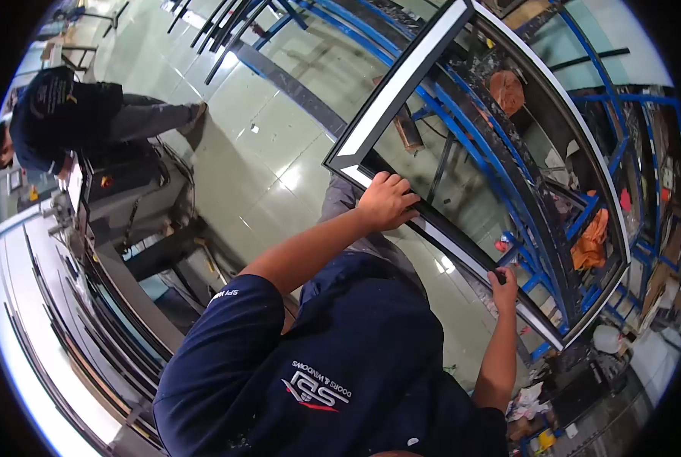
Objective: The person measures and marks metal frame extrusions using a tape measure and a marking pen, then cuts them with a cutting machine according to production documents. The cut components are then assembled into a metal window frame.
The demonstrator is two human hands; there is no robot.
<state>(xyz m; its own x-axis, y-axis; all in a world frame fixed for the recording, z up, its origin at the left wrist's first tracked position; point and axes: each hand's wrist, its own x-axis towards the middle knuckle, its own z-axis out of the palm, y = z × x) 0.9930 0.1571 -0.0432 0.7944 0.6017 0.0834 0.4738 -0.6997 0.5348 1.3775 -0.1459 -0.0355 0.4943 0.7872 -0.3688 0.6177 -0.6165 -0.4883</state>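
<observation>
Evidently both hands are clamped on the near rail of the frame (401, 84), which fills the view towards 1 o'clock: left hand (386, 199) by its corner, right hand (504, 286) at 4 o'clock. It looks stiff, wide and probably heavy, so it is best held by the rails, hands well apart

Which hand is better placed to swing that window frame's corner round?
Probably the left hand: it grips the window frame right beside that corner, while the right hand holds the same rail much farther along.
</observation>
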